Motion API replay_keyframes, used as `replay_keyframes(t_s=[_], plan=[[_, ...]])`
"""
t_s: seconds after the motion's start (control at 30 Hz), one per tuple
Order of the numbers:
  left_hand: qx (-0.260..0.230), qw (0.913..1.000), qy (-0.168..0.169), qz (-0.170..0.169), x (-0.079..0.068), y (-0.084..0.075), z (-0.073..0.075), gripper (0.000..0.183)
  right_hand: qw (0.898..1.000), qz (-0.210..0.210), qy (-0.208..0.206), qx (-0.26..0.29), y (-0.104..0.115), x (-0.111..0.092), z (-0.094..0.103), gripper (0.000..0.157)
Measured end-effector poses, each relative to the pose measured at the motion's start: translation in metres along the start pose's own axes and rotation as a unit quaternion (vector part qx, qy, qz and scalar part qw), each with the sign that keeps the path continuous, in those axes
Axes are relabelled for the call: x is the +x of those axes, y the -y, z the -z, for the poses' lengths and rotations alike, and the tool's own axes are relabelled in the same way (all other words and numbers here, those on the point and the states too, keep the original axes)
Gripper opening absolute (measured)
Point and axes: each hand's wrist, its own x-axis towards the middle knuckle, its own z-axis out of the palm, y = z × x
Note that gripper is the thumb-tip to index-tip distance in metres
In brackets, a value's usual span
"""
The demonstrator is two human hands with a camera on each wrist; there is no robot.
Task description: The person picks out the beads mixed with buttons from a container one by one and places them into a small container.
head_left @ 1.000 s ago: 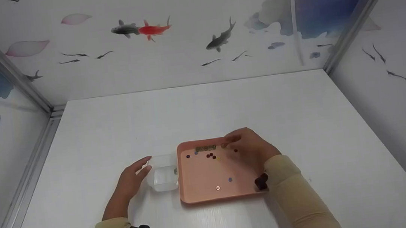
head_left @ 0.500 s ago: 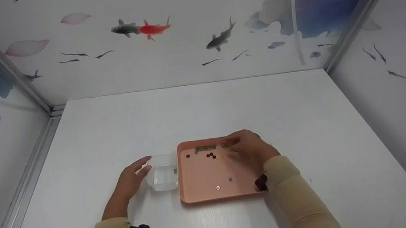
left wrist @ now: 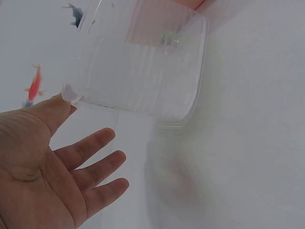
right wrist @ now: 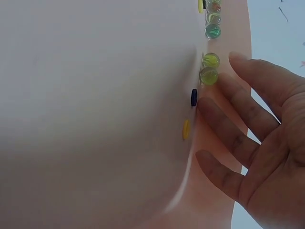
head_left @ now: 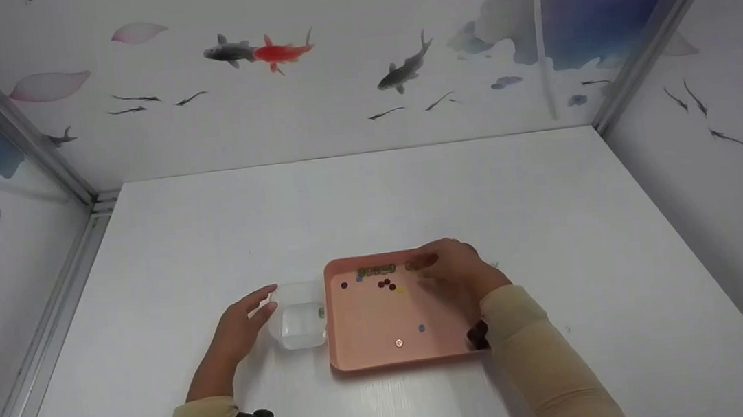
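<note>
My left hand (head_left: 240, 329) pinches the left edge of a clear plastic box (head_left: 302, 323) between thumb and finger. In the left wrist view, the other fingers (left wrist: 97, 143) spread loosely below it. One greenish marble (left wrist: 168, 39) shows at the box's far side. Over the far right part of a pink tray (head_left: 373, 357), my right hand (head_left: 453, 265) hangs with fingers extended. Its fingertips are right at two yellow-green marbles (right wrist: 209, 69) along the tray's far wall. Beside them is a row of marbles (head_left: 377, 271), apart by a small gap.
Small flat discs lie scattered in the tray: a dark group (head_left: 388, 284), a yellow one (head_left: 400, 290), a blue one (head_left: 421, 328) and a pale one (head_left: 399, 344). The box stands against the tray's left side on a white table (head_left: 357, 203). Printed walls surround it.
My right hand has shifted slightly nearer and left along the tray's far wall; a dark disc seen beside it earlier is now hidden. The left hand and box stay put.
</note>
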Motion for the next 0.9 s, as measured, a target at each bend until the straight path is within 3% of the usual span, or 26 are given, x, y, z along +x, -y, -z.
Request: replay_keyframes(t_s=[0.23, 0.43, 0.9], plan=[[0.007, 1.0, -0.004, -0.004, 0.0017, 0.0012, -0.0013, 0.047, 0.994, 0.038, -0.015, -0.1, 0.0051, -0.0002, 0.0002, 0.031], [0.013, 0.9999, -0.008, -0.006, 0.0015, 0.0024, -0.0011, 0.045, 0.989, 0.044, -0.019, -0.141, 0.0085, 0.0, -0.0013, 0.032], [0.011, 0.9999, -0.006, -0.001, 0.0023, 0.0025, -0.0007, 0.045, 0.989, 0.042, -0.023, -0.139, 0.0068, 0.0011, -0.006, 0.031]])
